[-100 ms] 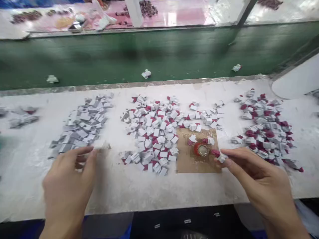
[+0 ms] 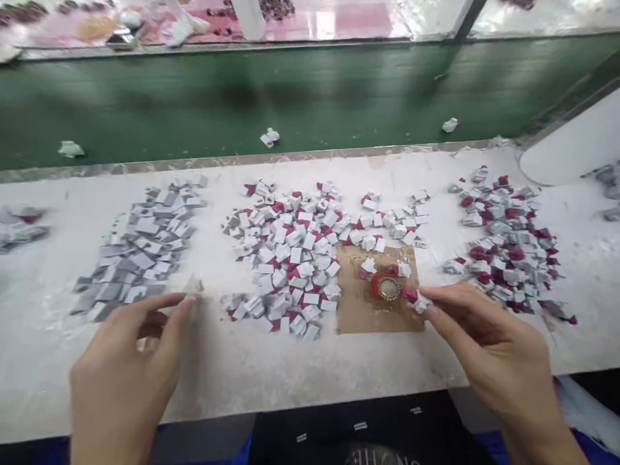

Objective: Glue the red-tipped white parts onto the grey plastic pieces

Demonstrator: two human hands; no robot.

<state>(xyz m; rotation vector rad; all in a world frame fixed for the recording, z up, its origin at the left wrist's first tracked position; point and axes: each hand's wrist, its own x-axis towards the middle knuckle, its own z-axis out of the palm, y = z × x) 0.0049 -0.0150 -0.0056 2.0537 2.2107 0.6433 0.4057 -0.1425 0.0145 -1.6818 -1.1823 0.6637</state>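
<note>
My left hand [image 2: 130, 358] is blurred, with thumb and forefinger pinched together at a small pale grey piece [image 2: 194, 284] on the white tabletop. Just above that hand lies a pile of grey blocks [image 2: 145, 242]. In a pinch, my right hand [image 2: 484, 342] holds a small white block with a dark red lump [image 2: 415, 299]. It is beside a round orange-red holder with a metal rim [image 2: 385, 287], fixed on a brown square board [image 2: 358, 316]. Two other white-and-red pieces [image 2: 369, 266] lie behind the holder on the board.
A large heap of white-and-red blocks [image 2: 295, 258] spreads left of and behind the board. Another such heap [image 2: 513, 239] lies to the right. A green barrier [image 2: 194, 106] runs along the back, with a white post [image 2: 576, 142] at the right.
The view has shifted slightly. My left hand has moved right, its fingertips closing up to the small pale piece. My right hand keeps its hold on the white-and-red block.
</note>
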